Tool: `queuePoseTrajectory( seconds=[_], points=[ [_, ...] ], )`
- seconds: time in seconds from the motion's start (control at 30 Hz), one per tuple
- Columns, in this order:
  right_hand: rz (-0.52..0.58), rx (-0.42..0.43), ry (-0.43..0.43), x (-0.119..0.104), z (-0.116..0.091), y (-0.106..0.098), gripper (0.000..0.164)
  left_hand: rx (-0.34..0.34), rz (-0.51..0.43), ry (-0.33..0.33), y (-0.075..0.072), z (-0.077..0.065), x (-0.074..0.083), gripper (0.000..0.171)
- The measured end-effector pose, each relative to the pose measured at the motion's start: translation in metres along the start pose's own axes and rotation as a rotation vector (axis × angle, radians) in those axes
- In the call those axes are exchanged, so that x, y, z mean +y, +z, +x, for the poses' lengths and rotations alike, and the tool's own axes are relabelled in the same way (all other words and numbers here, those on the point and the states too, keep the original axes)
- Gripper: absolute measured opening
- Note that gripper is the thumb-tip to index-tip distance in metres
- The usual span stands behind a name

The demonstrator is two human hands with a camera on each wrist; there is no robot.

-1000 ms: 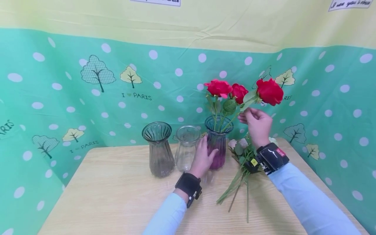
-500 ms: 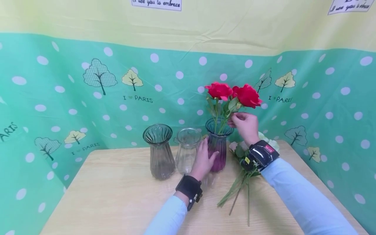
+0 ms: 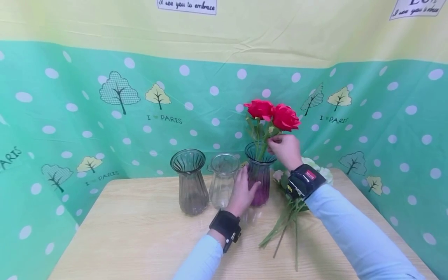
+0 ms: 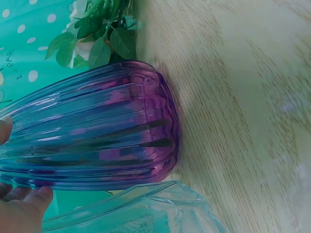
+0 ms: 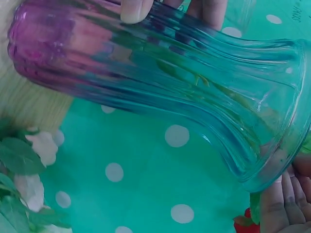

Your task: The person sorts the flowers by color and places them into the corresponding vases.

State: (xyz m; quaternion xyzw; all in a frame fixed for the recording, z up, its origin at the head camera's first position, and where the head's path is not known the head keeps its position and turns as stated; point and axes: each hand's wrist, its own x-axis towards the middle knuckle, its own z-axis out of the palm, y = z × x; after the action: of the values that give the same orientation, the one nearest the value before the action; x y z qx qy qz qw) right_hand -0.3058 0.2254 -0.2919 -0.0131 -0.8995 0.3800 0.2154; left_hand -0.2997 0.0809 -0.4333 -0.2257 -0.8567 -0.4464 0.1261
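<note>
A ribbed glass vase (image 3: pixel 259 186), blue above and purple at its base, stands upright on the table. My left hand (image 3: pixel 241 191) grips its side, thumb in front and fingers around the left; the left wrist view shows thumb and fingers on the same vase (image 4: pixel 97 121). At the rim, my right hand (image 3: pixel 286 149) pinches the stem of a red rose (image 3: pixel 286 117), whose stem runs down into the vase. Another red rose (image 3: pixel 259 109) stands in it to the left. Stem ends show through the glass in the left wrist view.
A clear glass vase (image 3: pixel 221 190) stands left of the gripped one, with a grey glass vase (image 3: pixel 192 192) further left. Pale flowers (image 3: pixel 323 173) with long green stems (image 3: pixel 276 231) lie on the table (image 3: pixel 140 237) at right, partly under my right arm. A polka-dot cloth hangs behind.
My right hand has moved left and down, lowering its rose into the vase. That bloom now covers the rose behind it. My left hand keeps its grip on the vase.
</note>
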Motion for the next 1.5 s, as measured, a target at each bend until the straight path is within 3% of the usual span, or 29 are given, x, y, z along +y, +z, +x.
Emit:
queuePoseTrajectory(
  seconds=[0.33, 0.6, 1.07, 1.5],
  points=[
    [-0.170, -0.083, -0.056, -0.010, 0.004, 0.003, 0.024, -0.013, 0.004, -0.002, 0.000, -0.002, -0.003, 0.070],
    [-0.235, -0.100, -0.078, -0.014, 0.006, 0.006, 0.025, -0.008, -0.004, 0.003, 0.000, 0.001, -0.002, 0.071],
    [-0.085, -0.082, -0.026, -0.014, -0.004, -0.009, 0.023, 0.007, -0.004, 0.030, -0.001, -0.001, -0.001, 0.070],
    [-0.079, -0.065, 0.014, 0.011, -0.015, -0.032, 0.023, -0.014, -0.018, -0.020, 0.002, 0.000, -0.003, 0.073]
  ],
)
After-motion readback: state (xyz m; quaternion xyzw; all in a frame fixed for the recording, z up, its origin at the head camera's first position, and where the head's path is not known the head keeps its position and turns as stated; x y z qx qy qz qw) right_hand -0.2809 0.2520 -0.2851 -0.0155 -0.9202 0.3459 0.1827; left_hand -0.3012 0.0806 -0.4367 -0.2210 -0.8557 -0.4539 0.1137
